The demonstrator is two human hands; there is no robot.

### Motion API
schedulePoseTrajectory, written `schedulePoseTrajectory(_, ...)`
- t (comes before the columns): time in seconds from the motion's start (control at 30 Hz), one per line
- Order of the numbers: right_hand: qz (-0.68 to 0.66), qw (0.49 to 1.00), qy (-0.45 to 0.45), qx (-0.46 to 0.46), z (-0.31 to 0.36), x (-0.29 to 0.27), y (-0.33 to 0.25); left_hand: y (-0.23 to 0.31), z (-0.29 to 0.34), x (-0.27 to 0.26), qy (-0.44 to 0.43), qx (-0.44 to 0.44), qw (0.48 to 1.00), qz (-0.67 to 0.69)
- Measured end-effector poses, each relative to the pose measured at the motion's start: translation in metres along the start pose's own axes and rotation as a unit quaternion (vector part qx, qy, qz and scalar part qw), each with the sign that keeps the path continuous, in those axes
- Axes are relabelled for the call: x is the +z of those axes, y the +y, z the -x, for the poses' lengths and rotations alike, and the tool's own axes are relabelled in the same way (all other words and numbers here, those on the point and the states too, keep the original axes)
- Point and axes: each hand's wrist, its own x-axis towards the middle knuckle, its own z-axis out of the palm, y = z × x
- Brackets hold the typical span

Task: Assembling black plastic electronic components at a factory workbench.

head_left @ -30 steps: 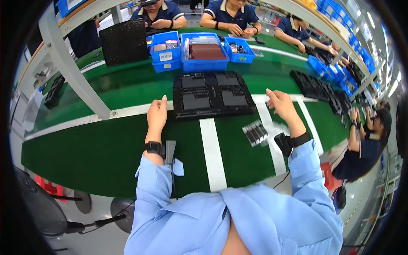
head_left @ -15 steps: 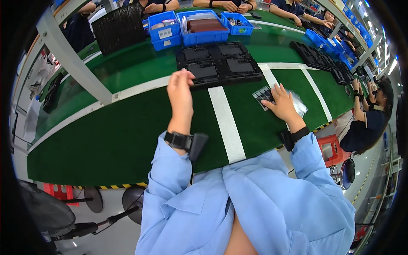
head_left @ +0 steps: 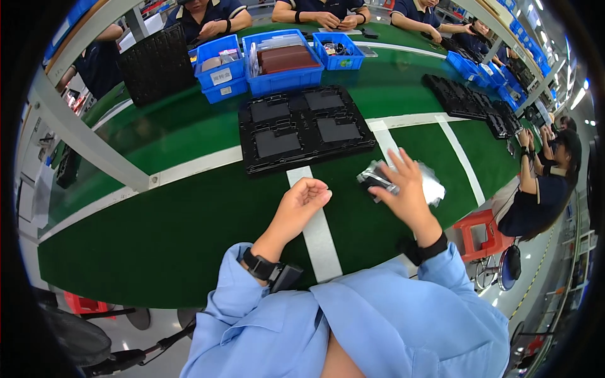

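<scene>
My left hand (head_left: 300, 205) is over the green table, in front of the large black plastic tray (head_left: 304, 142) and apart from it. Its fingers are curled in toward the thumb; anything pinched at the tips is too small to make out. Farther right, my right hand (head_left: 408, 192) has its fingers spread, thumb and fingertips over a small black sheet with shiny clear film (head_left: 373, 178). Crumpled clear plastic (head_left: 432, 189) shows beyond that hand's right side. Dark grey rectangular pieces (head_left: 277, 143) sit in the tray's compartments.
Blue bins (head_left: 283, 79) with brown sheets and small parts stand behind the tray. Another black tray (head_left: 157, 65) leans upright at far left. A pale metal post (head_left: 94, 135) rises on the left. More black trays (head_left: 466, 101) lie at right. Co-workers sit across and to the right.
My left hand has come away from the tray's near edge, moving nearer to me and to the right. The black sheet under my right hand looks tilted or bunched; before, it lay flat.
</scene>
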Motion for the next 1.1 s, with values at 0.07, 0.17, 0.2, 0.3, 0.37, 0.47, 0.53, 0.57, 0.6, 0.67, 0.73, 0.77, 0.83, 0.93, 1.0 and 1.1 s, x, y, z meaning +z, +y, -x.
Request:
schedulePoseTrajectory(0.07, -0.076, 0.996, -0.024, -0.044, -0.01, -0.008, -0.028, 0.005, 0.002, 0.002, -0.017, 0.046, 0.998, -0.04)
schedulePoseTrajectory(0.17, -0.099, 0.989, -0.058, -0.097, -0.014, -0.01, -0.064, 0.01, 0.003, 0.002, -0.026, 0.054, 0.995, -0.074)
schedulePoseTrajectory(0.2, -0.098, 0.987, -0.058, -0.117, -0.015, -0.007, -0.068, 0.011, 0.004, 0.0, -0.035, 0.052, 0.995, -0.076)
schedulePoseTrajectory(0.3, -0.155, 0.981, -0.071, -0.098, -0.016, -0.005, -0.071, 0.014, 0.004, -0.004, -0.002, -0.003, 0.999, -0.04)
schedulePoseTrajectory(0.37, -0.187, 0.976, -0.046, -0.098, -0.018, -0.006, -0.063, 0.016, 0.004, -0.006, 0.014, -0.022, 0.999, -0.029)
schedulePoseTrajectory(0.47, -0.179, 0.973, 0.022, -0.143, -0.022, 0.0, -0.054, 0.017, 0.007, -0.004, 0.023, -0.027, 0.997, -0.073)
schedulePoseTrajectory(0.53, -0.17, 0.974, 0.02, -0.148, -0.024, 0.005, -0.06, 0.016, 0.008, -0.004, 0.012, -0.018, 0.994, -0.103)
schedulePoseTrajectory(0.57, -0.16, 0.974, 0.017, -0.159, -0.024, 0.007, -0.064, 0.016, 0.009, -0.004, 0.004, -0.003, 0.991, -0.13)
schedulePoseTrajectory(0.6, -0.158, 0.975, 0.017, -0.155, -0.023, 0.009, -0.065, 0.016, 0.01, -0.004, 0.001, -0.005, 0.992, -0.13)
schedulePoseTrajectory(0.67, -0.163, 0.976, -0.009, -0.14, -0.018, 0.014, -0.069, 0.016, 0.011, -0.004, -0.013, 0.002, 0.987, -0.161)
schedulePoseTrajectory(0.73, -0.188, 0.975, -0.011, -0.115, -0.016, 0.017, -0.07, 0.024, 0.01, -0.005, -0.02, -0.001, 0.982, -0.188)
schedulePoseTrajectory(0.77, -0.219, 0.971, -0.036, -0.087, -0.016, 0.015, -0.069, 0.025, 0.01, -0.005, -0.038, -0.001, 0.981, -0.192)
schedulePoseTrajectory(0.83, -0.251, 0.964, -0.062, -0.06, -0.017, 0.015, -0.069, 0.026, 0.011, -0.007, -0.053, -0.002, 0.979, -0.196)
schedulePoseTrajectory(0.93, -0.388, 0.91, -0.137, 0.044, -0.016, 0.015, -0.066, 0.026, 0.012, -0.007, -0.085, 0.034, 0.979, -0.183)
schedulePoseTrajectory(1.0, -0.466, 0.853, -0.194, 0.132, -0.013, 0.014, -0.066, 0.029, 0.013, -0.008, -0.112, -0.016, 0.977, -0.182)
schedulePoseTrajectory(1.1, -0.489, 0.826, -0.219, 0.174, -0.011, 0.012, -0.066, 0.031, 0.013, -0.006, -0.114, -0.046, 0.977, -0.176)
